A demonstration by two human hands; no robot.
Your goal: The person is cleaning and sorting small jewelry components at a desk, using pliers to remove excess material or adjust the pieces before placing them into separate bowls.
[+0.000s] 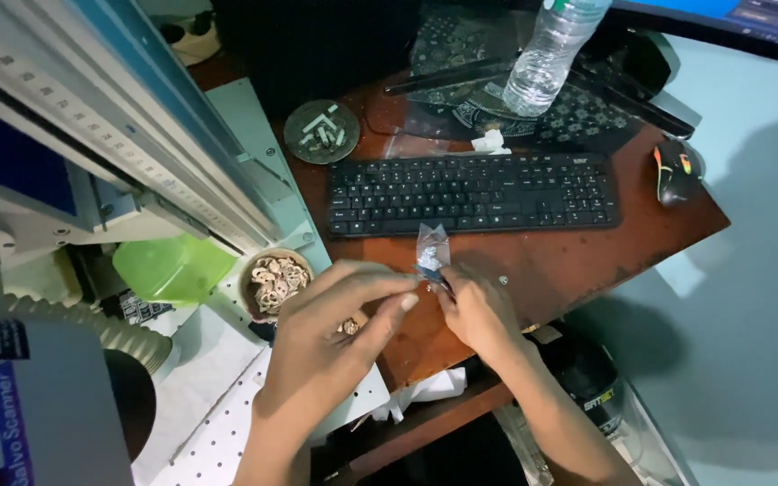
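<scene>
Clear, crinkled plastic marks the small transparent bag [431, 249], which stands up between the fingertips of both hands over the worn reddish-brown wooden desk [578, 256], just in front of the black computer keyboard [472, 193]. The right hand [479, 310] pinches the bag's lower edge between thumb and forefinger, the other fingers curled under. The left hand [339, 328] meets it from the other side, thumb and forefinger stretched out with their tips at the bag's bottom corner; whether they actually grip the plastic or only touch it cannot be told. A small pale piece shows under the left palm, too hidden to name.

Just beside the left hand sits a round brown bowl [274, 281] filled with small tan carved wooden pieces, resting on a white perforated metal plate [218, 432]. Left of the bowl lies a translucent green plastic cover [173, 266], under the slanted grey-and-blue frame of a machine [110, 117].

Beyond the keyboard stands a clear plastic water bottle [549, 56] on a dark patterned cloth [578, 117], and near it a round dark dish [321, 131] holding short pale stubs. A black computer mouse with orange and green accents [675, 171] rests at the desk's far right corner.
</scene>
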